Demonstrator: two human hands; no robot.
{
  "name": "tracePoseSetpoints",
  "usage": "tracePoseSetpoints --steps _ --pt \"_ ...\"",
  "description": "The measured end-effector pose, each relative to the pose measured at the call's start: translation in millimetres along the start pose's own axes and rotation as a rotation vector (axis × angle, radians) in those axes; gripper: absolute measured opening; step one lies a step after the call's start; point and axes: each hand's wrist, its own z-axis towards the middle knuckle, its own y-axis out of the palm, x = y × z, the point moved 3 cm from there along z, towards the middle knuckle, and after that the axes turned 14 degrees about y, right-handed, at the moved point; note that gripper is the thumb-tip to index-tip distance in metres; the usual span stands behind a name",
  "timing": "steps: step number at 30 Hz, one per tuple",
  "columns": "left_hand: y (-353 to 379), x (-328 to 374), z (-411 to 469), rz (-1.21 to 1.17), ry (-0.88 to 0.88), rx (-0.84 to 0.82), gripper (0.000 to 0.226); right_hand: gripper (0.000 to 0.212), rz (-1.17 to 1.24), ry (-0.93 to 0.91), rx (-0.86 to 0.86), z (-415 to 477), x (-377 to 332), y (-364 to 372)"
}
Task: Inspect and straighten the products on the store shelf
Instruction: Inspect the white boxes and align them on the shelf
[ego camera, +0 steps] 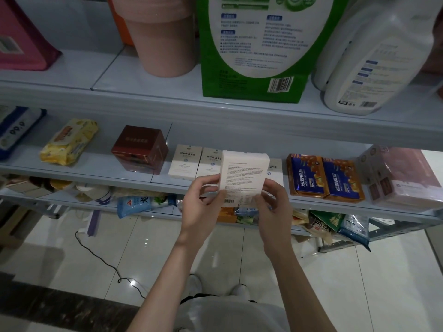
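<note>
Head view: white carton point(243, 178) held upright before the middle shelf point(100, 164), barcode side facing, gripped at its lower corners by left hand point(203, 201) and right hand point(273, 206). Behind, partly hidden by it, matching white cartons point(185, 162) in a row; dark red box point(141, 149) to their left, blue-orange juice cartons point(326, 178) rightward.

Glossy white tile floor point(335, 279) across 4–8 o'clock. Thin black cable point(96, 255) snaking over tiles, 8 o'clock. Dark floor strip point(60, 307), 7 o'clock. White shoes point(195, 283), 6 o'clock.
</note>
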Motion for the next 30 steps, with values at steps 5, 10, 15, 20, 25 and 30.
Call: tracePoseSetpoints --steps 5,10,15,20,25,30 --pt "-4.0 -4.3 0.2 -0.03 0.008 0.041 0.042 0.041 -0.072 -0.102 -0.105 -4.1 -6.9 2.5" --pt "-6.4 -5.0 2.0 -0.059 0.008 0.028 0.048 0.044 -0.062 -0.139 -0.152 -4.1 -7.2 2.2" --pt "-6.6 -4.1 3.2 -0.078 -0.049 0.104 0.032 0.037 -0.003 -0.088 -0.116 -5.0 -8.1 -0.2" --pt "-4.5 2.4 0.7 -0.117 -0.054 0.026 0.028 0.022 0.031 -0.026 -0.069 -5.1 -8.0 -2.1" --pt "-4.0 4.6 0.1 -0.119 -0.054 0.038 0.024 0.025 0.109 0.006 -0.064 -3.7 -7.5 -5.3" --pt "-3.3 5.5 -0.9 -0.13 -0.076 0.05 0.023 0.028 0.128 0.062 -0.06 -4.0 -6.2 -4.6"
